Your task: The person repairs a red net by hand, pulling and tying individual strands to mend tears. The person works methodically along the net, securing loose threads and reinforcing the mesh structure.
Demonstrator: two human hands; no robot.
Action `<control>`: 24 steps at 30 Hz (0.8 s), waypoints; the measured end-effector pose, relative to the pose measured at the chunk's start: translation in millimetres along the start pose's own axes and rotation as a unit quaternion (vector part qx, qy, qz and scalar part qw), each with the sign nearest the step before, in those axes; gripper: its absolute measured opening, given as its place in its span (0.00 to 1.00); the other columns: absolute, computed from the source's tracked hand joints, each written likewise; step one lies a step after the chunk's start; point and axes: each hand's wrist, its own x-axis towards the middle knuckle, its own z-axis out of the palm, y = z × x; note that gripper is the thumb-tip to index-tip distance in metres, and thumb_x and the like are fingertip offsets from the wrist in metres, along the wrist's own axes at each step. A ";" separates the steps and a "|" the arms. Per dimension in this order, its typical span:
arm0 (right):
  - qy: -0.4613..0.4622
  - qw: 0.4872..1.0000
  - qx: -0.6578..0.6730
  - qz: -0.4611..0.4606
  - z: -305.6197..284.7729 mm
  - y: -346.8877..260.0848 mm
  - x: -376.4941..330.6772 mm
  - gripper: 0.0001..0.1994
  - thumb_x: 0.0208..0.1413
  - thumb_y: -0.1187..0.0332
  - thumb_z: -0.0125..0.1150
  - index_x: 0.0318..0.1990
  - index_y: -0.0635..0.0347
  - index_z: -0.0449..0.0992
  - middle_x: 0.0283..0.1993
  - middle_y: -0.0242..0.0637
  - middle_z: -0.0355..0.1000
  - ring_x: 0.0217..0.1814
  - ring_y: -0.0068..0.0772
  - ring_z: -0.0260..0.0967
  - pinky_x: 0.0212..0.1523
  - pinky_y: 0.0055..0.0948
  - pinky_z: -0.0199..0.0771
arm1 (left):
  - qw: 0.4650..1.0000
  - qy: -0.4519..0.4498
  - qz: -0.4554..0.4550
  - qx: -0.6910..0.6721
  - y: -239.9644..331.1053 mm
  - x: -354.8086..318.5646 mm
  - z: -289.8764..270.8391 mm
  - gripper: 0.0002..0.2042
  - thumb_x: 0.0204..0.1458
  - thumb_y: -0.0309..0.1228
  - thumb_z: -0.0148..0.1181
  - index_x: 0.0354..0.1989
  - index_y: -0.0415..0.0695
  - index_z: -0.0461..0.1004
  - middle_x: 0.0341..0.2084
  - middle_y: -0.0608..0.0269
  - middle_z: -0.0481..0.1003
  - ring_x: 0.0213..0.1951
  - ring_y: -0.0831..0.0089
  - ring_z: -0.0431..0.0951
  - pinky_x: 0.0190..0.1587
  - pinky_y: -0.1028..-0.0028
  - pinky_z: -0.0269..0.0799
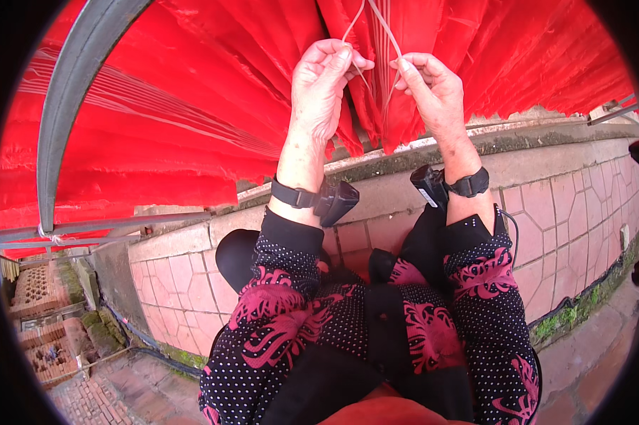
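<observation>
Large folds of red cloth (213, 85) hang in front of me, gathered in pleats with pale threads (142, 95) running across them. My left hand (323, 81) is closed in a pinch on a thin whitish string (348, 32), thumb against the forefinger. A short way to its right, my right hand (432, 88) pinches another length of the string (386, 28). The two lengths come together above the hands, and a loose end dangles between them in front of the cloth. I cannot tell whether they are knotted.
A curved grey metal bar (68, 99) rises at the left, joined to a horizontal rail (114, 225) with a white tie. Under me runs a pink tiled pavement (185, 283) with a stone kerb (532, 145). Perforated bricks (47, 290) are piled at the lower left.
</observation>
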 end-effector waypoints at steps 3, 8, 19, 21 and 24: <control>0.009 1.000 -0.012 0.021 -2.9 1.3 2.0 0.10 0.63 0.68 0.59 0.47 0.62 0.77 0.42 0.31 0.78 0.37 0.15 0.72 0.37 0.16 0.71 | 1.000 0.001 -0.010 -0.006 3.2 0.6 -5.5 0.05 0.59 0.28 0.59 0.41 0.42 0.74 0.29 0.62 0.76 0.34 0.70 0.77 0.45 0.69 0.74; 0.006 0.998 -0.007 0.065 -4.1 3.5 1.2 0.10 0.62 0.67 0.61 0.47 0.61 0.78 0.41 0.30 0.78 0.39 0.17 0.73 0.38 0.18 0.72 | 0.996 0.001 -0.026 0.084 -2.1 -2.8 -1.0 0.08 0.57 0.26 0.62 0.43 0.39 0.75 0.27 0.66 0.76 0.30 0.76 0.75 0.39 0.77 0.72; -0.052 0.996 0.023 0.069 1.3 -2.0 -4.5 0.10 0.62 0.71 0.60 0.48 0.66 0.78 0.38 0.31 0.78 0.39 0.17 0.73 0.42 0.18 0.75 | 0.981 0.022 -0.053 0.183 -11.4 -4.1 11.9 0.09 0.54 0.27 0.66 0.41 0.37 0.80 0.30 0.67 0.79 0.29 0.82 0.73 0.38 0.81 0.70; -0.056 0.996 0.019 0.068 1.3 -2.4 -4.5 0.10 0.62 0.71 0.59 0.48 0.66 0.78 0.38 0.32 0.78 0.39 0.17 0.73 0.43 0.18 0.75 | 0.980 0.031 -0.054 0.189 -12.9 -3.7 9.8 0.08 0.54 0.27 0.65 0.41 0.37 0.80 0.29 0.67 0.79 0.29 0.82 0.73 0.39 0.80 0.71; -0.056 0.997 0.015 0.059 1.6 -2.5 -3.9 0.10 0.62 0.72 0.59 0.48 0.66 0.78 0.38 0.31 0.78 0.39 0.17 0.74 0.42 0.18 0.75 | 0.985 0.023 -0.046 0.164 -14.8 -2.9 6.7 0.07 0.55 0.27 0.65 0.39 0.38 0.80 0.30 0.66 0.79 0.30 0.81 0.74 0.39 0.79 0.72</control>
